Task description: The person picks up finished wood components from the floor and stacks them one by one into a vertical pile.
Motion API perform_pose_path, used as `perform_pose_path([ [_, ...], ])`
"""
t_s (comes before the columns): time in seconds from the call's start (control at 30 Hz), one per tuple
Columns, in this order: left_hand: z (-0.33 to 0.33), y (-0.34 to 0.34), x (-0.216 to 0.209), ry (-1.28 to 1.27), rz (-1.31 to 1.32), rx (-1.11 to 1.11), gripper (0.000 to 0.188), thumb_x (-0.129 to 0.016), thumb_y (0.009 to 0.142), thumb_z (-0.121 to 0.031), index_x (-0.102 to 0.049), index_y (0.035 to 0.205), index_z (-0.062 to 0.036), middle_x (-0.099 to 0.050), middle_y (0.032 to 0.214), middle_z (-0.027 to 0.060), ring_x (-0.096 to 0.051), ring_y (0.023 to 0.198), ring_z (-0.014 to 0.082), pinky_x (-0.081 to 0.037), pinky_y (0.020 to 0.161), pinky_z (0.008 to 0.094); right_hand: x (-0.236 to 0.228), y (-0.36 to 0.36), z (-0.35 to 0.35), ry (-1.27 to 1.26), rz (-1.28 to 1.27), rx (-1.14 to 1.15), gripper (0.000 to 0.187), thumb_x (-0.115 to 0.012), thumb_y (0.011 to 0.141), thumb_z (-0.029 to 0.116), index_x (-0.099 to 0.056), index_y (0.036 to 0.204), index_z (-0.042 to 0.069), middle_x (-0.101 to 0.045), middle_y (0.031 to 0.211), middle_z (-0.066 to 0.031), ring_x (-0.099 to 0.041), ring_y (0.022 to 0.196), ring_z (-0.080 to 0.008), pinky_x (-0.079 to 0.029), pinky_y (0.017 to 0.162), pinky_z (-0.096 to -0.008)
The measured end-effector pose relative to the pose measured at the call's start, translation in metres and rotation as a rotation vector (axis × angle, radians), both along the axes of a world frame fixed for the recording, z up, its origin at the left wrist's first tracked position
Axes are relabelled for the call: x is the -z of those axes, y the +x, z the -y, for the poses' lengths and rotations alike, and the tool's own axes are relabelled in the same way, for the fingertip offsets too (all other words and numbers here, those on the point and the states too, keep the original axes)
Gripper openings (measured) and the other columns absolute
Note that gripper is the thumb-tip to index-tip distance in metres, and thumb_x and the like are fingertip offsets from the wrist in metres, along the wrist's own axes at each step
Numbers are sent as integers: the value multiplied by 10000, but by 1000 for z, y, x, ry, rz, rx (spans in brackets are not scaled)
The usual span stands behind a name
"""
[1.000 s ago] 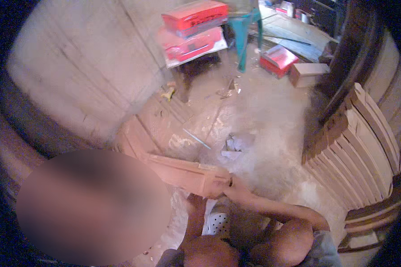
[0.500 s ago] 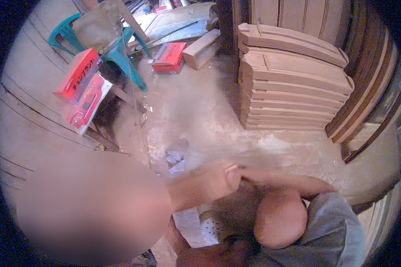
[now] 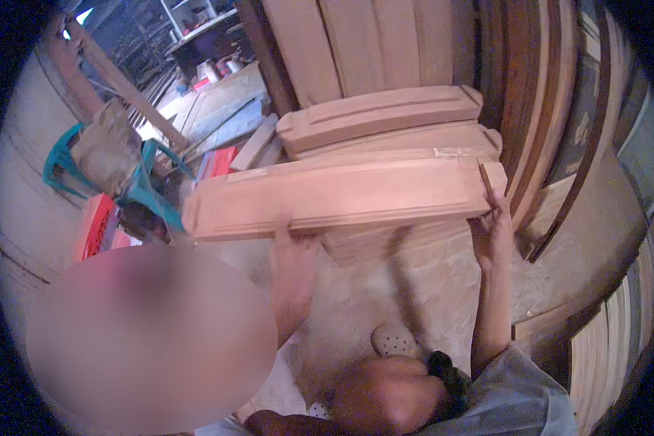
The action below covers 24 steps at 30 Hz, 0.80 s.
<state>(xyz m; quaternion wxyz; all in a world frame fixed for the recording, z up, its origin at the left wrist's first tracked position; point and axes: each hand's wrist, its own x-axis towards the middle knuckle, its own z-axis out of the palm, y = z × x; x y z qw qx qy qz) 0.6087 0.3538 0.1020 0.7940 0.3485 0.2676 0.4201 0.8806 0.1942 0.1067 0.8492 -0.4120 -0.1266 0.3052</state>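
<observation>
A long wooden panel (image 3: 356, 190) with a moulded edge is held up in front of me, spanning crosswise. My right hand (image 3: 493, 225) grips its right end, fingers wrapped round the lower corner. My left hand (image 3: 295, 254) is at the lower edge, left of the middle, fingers closed on it and partly smeared by motion. Behind the panel is a stack of similar wooden panels (image 3: 385, 116), its lower part hidden by the held one.
A green plastic chair (image 3: 62, 156) and red boxes (image 3: 94, 227) stand at the left. Tall boards (image 3: 534, 109) lean at the right. Near my knee (image 3: 389, 392) lies a pale rounded thing with small holes (image 3: 392, 341). A blurred patch covers the lower left.
The panel, held low near my lap before, is now raised and farther forward, before the stack. My right arm has straightened from a bend. The whole view has shifted.
</observation>
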Motion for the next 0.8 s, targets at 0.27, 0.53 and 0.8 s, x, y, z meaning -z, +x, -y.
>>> perform_pose_path([
  [0.27, -17, 165, 24, -234, 177, -57, 706, -657, 846, -356, -309, 1366, -30, -331, 1403, 106, -283, 1325, 290, -260, 1088, 474, 11, 161, -22, -88, 294, 224, 441, -456, 897, 244, -521, 1260, 2, -552, 1218, -103, -491, 1151, -195, -333, 1007, -312],
  [0.53, -18, 188, -4, -189, -44, -80, 682, -563, 898, -445, -314, 1360, -9, -552, 1107, 173, -531, 1080, 287, -403, 968, 427, 1, 211, -62, -545, 871, 93, 454, -375, 962, 328, -563, 1193, -14, -583, 1165, -110, -500, 1130, -214, -317, 1012, -311],
  [0.8, -36, 88, 0, 568, -809, -270, 621, -723, 787, -380, -475, 1190, 23, -636, 897, 149, -638, 834, 245, -517, 741, 357, -8, 215, -46, -1376, 1127, 88, 759, -330, 904, 624, -405, 1356, 19, -506, 1259, -276, -450, 1217, -401, -350, 1008, -423],
])
